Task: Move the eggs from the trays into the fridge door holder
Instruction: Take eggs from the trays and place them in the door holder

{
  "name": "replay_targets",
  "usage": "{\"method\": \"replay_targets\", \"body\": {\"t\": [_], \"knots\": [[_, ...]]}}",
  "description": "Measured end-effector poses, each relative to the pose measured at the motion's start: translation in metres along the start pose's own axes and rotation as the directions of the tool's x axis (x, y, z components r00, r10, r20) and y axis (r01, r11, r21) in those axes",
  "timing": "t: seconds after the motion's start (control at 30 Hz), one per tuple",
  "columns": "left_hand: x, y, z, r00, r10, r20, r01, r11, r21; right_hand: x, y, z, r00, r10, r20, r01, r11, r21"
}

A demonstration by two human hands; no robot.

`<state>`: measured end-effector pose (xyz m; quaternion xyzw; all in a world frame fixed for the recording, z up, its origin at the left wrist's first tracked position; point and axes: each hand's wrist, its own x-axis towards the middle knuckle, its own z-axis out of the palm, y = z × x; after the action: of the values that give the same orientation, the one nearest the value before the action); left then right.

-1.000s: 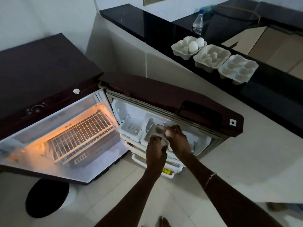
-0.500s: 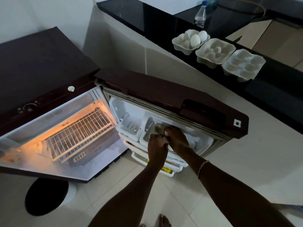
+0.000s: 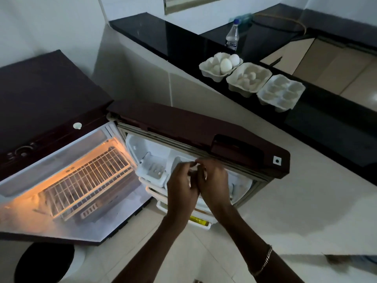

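Observation:
Both my hands are inside the open fridge door's top shelf, over the white door holder [image 3: 177,162]. My left hand [image 3: 180,186] and my right hand [image 3: 215,181] touch each other, fingers curled. A white egg [image 3: 193,172] peeks out between them, gripped by my right fingers. Whether my left hand holds anything is hidden. On the black counter stand three pulp egg trays. The left tray [image 3: 206,69] carries two clear white eggs [image 3: 226,65]. The middle tray [image 3: 237,86] and the right tray [image 3: 263,98] show bare cups.
The maroon fridge door [image 3: 183,123] stands open with a small white bin [image 3: 153,170] beside the holder. The lit fridge interior [image 3: 85,176] has a wire shelf. A water bottle [image 3: 232,36] stands behind the trays. A dark round stool [image 3: 44,264] sits on the floor, lower left.
My hands have risen slightly from deep in the holder and pressed closer together. The view has shifted, so fridge and trays sit a little differently in frame.

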<state>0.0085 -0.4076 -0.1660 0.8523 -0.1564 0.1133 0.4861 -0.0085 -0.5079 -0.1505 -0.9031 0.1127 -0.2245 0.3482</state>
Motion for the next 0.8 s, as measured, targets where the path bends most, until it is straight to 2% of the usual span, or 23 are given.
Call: {"method": "replay_targets", "body": {"t": [0.1,0.2,0.3,0.4,0.5,0.63,0.7,0.8], "knots": [[0.036,0.039,-0.02,0.993,0.091,-0.076,-0.093,0.995,-0.032,0.028,-0.031,-0.029,0.994,-0.035,-0.106,0.044,0.996,0.084],[0.076,0.073,-0.03,0.983,0.164,-0.084,-0.171,0.981,-0.087,0.063,-0.053,-0.059,0.984,-0.051,-0.168,0.074,0.988,0.134],[0.116,0.101,-0.031,0.961,0.256,-0.109,-0.265,0.961,-0.076,0.102,-0.063,-0.084,0.977,-0.049,-0.205,0.073,0.991,0.109],[0.158,0.118,-0.02,0.965,0.259,-0.046,-0.261,0.965,-0.035,0.147,-0.06,-0.099,0.962,-0.073,-0.262,0.083,0.996,0.029],[0.197,0.126,-0.005,0.971,0.239,0.005,-0.238,0.97,-0.048,0.191,-0.046,-0.104,0.966,-0.043,-0.255,0.036,0.999,-0.033],[0.245,0.125,0.017,0.983,0.18,0.016,-0.181,0.983,0.026,0.25,-0.014,-0.111,0.972,-0.031,-0.231,0.004,0.993,-0.115],[0.267,0.124,0.029,0.987,0.148,0.064,-0.153,0.986,0.068,0.276,0.0,-0.113,0.987,-0.021,-0.159,-0.009,0.983,-0.181],[0.296,0.123,0.048,0.974,0.157,0.163,-0.183,0.97,0.158,0.31,0.018,-0.11,1.0,-0.019,-0.008,0.016,0.95,-0.311]]}}
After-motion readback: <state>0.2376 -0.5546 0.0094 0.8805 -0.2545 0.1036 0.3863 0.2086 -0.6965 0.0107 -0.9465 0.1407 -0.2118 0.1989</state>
